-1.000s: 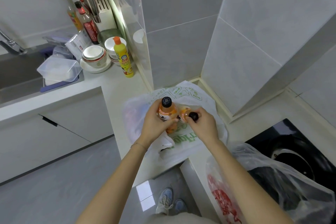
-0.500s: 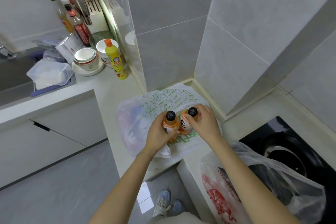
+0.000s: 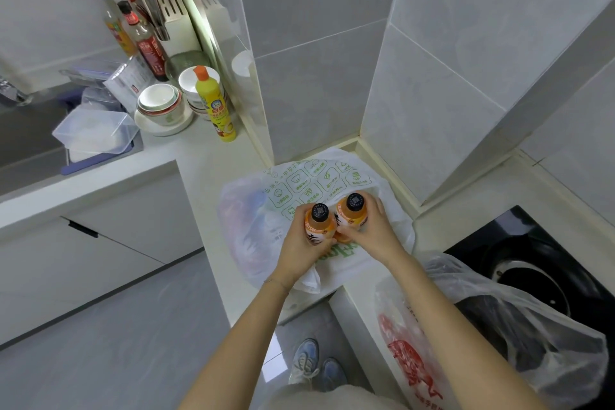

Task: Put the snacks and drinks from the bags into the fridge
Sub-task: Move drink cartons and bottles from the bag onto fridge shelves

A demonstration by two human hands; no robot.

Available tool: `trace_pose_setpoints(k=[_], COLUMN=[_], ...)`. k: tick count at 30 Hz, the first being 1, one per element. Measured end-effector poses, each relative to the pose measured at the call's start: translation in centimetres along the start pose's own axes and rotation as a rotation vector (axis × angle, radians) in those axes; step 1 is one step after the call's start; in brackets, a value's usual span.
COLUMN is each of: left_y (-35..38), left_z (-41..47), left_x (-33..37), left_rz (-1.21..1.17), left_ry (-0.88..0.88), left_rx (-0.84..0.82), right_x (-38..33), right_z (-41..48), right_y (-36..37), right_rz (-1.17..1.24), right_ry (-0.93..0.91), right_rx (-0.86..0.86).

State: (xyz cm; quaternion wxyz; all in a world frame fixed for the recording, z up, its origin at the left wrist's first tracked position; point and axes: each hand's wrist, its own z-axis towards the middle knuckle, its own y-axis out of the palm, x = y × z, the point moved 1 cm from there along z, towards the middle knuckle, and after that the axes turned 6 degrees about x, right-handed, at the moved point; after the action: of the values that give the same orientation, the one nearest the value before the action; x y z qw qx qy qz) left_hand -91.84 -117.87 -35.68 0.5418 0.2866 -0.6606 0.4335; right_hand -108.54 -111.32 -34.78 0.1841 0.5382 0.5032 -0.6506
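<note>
Single view only: head-worn wide-angle camera. Looks forward and steeply down from above table (image 3: 206, 170) corner. Both forearms enter from bottom edge; hands (image 3: 336, 236) sit near frame centre, close to lens. Floor (image 3: 100, 343) and wearer's shoes (image 3: 314, 364) visible directly below. Strong wide-angle bend at edges: wall tiles (image 3: 316, 76) and sink (image 3: 20, 143) side curve outward. No second view; no shared region.

Counted two orange drink bottles (image 3: 319, 225) (image 3: 352, 215), black-capped, side by side above the green-printed plastic bag (image 3: 309, 183). Counted two plastic bags, the second, red-printed (image 3: 499, 319), right of the first. Left of that first bag: one yellow dish-soap bottle (image 3: 214, 105), three dark-capped sauce bottles (image 3: 146, 40), one clear lidded container (image 3: 95, 131).
</note>
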Motion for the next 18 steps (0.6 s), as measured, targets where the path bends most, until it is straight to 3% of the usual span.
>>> trace_pose_setpoints(k=[7, 18], left_y=[-0.3, -0.3], left_z=[0.4, 0.7], left_x=[-0.7, -1.2], left_rz=[0.019, -0.054], left_ry=[0.029, -0.015], left_rx=[-0.068, -0.147], right_x=[1.1, 2.0], right_z=[0.7, -2.0], right_y=[0.3, 1.8], right_rz=[0.003, 0.143], right_ry=[0.113, 0.200], right_rx=[-0.070, 0.135])
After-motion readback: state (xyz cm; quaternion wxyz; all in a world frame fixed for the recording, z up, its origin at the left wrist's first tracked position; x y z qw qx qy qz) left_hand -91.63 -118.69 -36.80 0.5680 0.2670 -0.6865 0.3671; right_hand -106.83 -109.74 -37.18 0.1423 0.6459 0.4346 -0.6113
